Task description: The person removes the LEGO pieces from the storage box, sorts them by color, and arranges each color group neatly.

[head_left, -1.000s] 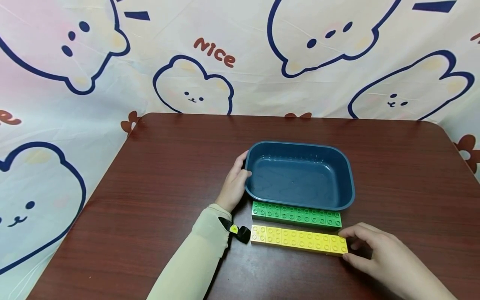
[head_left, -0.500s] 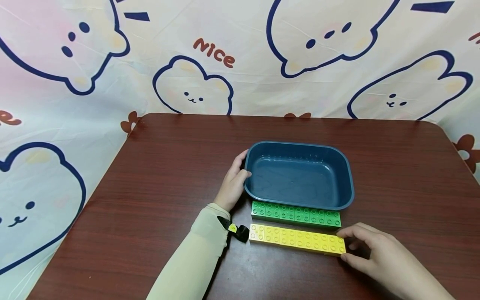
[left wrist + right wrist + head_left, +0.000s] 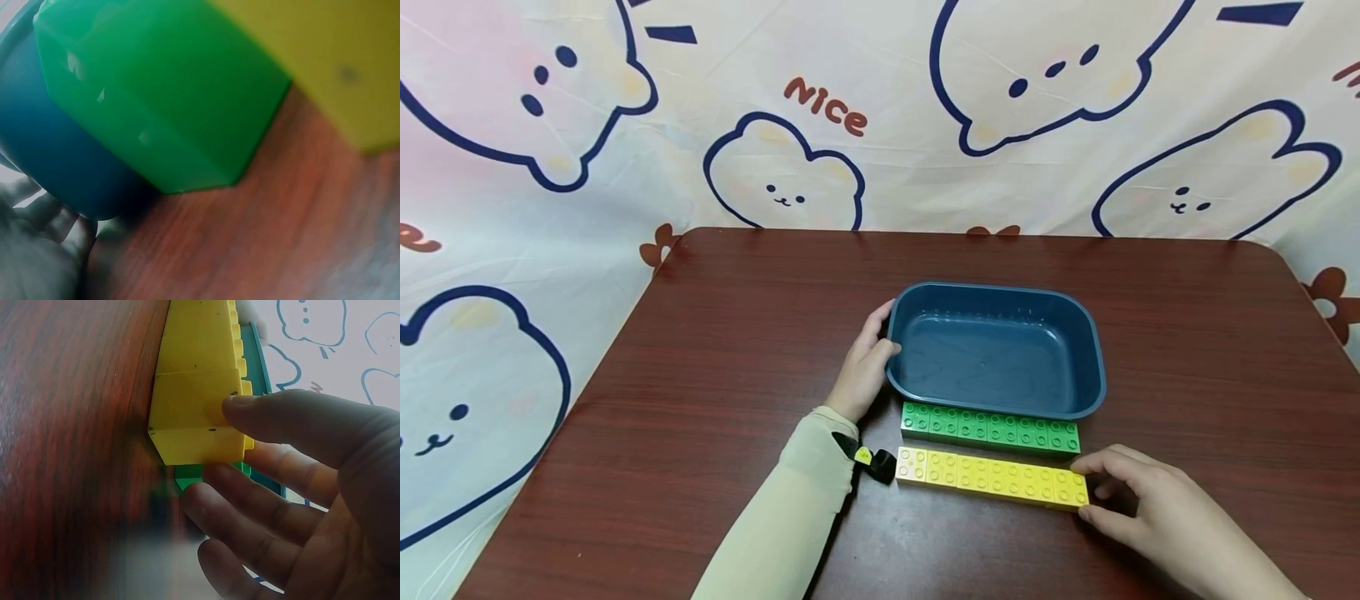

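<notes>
My left hand (image 3: 863, 371) holds the left end of an empty dark blue plastic basin (image 3: 985, 360), thumb over the rim and fingers along the outside. Just in front of the basin lies a row of green toy building bricks (image 3: 992, 427), studs up. Nearer to me, a row of yellow toy building bricks (image 3: 992, 477) runs roughly parallel to it. The right hand (image 3: 1150, 500) pinches the yellow row's right end between thumb and index finger. In the right wrist view, that thumb (image 3: 275, 415) presses the near side of the end yellow brick (image 3: 197, 403); the other fingers spread below.
Everything stands on a dark brown wooden table (image 3: 760, 333). A pale cloth with cartoon animals (image 3: 782, 175) hangs behind and to the left. A small black wrist camera (image 3: 880, 465) on the left sleeve sits right by the yellow row's left end.
Both hands keep their places on the basin and the yellow row. The head view has drifted very slightly; the bricks and basin show no clear movement on the table.
</notes>
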Demonstrator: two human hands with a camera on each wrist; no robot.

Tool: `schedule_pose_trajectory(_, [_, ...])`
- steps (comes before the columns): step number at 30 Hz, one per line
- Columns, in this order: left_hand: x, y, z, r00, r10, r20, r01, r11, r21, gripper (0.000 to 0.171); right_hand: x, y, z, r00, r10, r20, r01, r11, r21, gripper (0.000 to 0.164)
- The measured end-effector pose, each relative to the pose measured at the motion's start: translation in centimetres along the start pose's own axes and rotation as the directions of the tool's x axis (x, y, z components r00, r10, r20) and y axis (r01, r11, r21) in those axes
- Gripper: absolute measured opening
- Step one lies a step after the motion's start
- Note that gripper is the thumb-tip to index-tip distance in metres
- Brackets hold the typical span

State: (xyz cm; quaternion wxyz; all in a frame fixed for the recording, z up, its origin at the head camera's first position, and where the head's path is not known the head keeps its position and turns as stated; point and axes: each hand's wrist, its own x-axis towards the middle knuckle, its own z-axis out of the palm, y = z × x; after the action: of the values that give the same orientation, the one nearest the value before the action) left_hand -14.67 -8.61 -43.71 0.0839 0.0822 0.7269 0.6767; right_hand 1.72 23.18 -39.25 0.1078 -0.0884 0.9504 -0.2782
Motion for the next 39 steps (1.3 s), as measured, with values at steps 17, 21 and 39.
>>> schedule_pose_trajectory(17, [-0.2, 0.1, 0.31, 1.0, 0.012, -0.007, -0.012, 0.999, 0.04, 0.058, -0.01, -0.04, -0.04, 0.999, 0.039, 0.011, -0.039, 0.999, -0.014, 0.037])
schedule_pose_trajectory(21, [-0.21, 0.1, 0.36, 1.0, 0.014, -0.008, -0.013, 0.999, 0.046, 0.058, -0.03, -0.05, -0.02, 1.0, 0.028, -0.002, -0.028, 0.999, -0.019, 0.037])
schedule_pose_trajectory(39, [-0.23, 0.08, 0.49, 1.0, 0.013, 0.004, -0.013, 1.0, 0.016, 0.062, -0.06, 0.09, 0.12, 0.999, 0.0, -0.045, 0.0, 1.0, -0.006, 0.037])
